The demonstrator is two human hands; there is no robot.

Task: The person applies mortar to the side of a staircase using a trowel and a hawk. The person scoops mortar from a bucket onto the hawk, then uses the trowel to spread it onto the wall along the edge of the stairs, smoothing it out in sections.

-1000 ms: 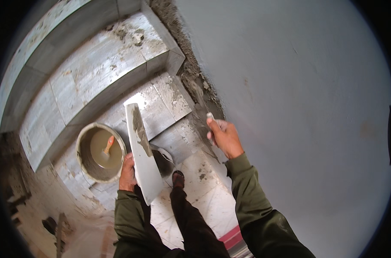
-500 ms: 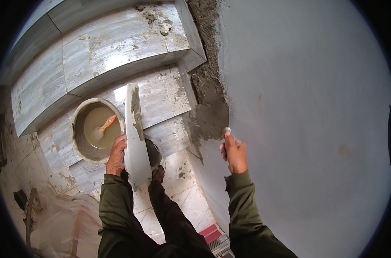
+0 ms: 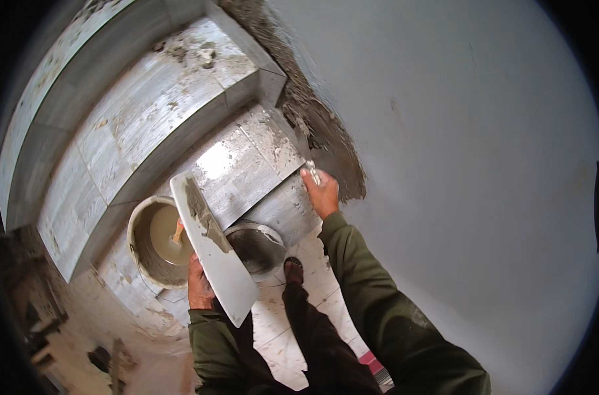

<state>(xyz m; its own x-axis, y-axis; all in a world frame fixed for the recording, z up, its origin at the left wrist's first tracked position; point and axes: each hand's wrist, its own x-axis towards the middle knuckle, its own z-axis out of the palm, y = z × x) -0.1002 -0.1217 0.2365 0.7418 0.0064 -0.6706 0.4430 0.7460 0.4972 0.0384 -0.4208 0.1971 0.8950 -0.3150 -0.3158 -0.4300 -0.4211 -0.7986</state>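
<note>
My left hand (image 3: pixel 200 283) grips a white rectangular board (image 3: pixel 220 270) with grey mortar along its upper part. My right hand (image 3: pixel 321 191) is closed on a tool with a pale handle (image 3: pixel 312 169), probably a trowel, at the wall's edge beside a rough band of grey mortar (image 3: pixel 332 158). Below the board stands a bucket (image 3: pixel 148 257) of cloudy liquid with an orange-handled brush (image 3: pixel 178 230) in it. A second, dark bucket (image 3: pixel 256 247) is just right of the board.
Tiled steps (image 3: pixel 154 99) with mortar crumbs fill the upper left. A smooth grey wall (image 3: pixel 477 171) takes up the right side. My foot (image 3: pixel 293 270) is on the tiled floor (image 3: pixel 273 329). Dark debris (image 3: pixel 46 303) lies at lower left.
From half a second ago, the view has turned. My right hand has moved up and left in the picture, toward the step corner, and the board leans further left, revealing more of the dark bucket.
</note>
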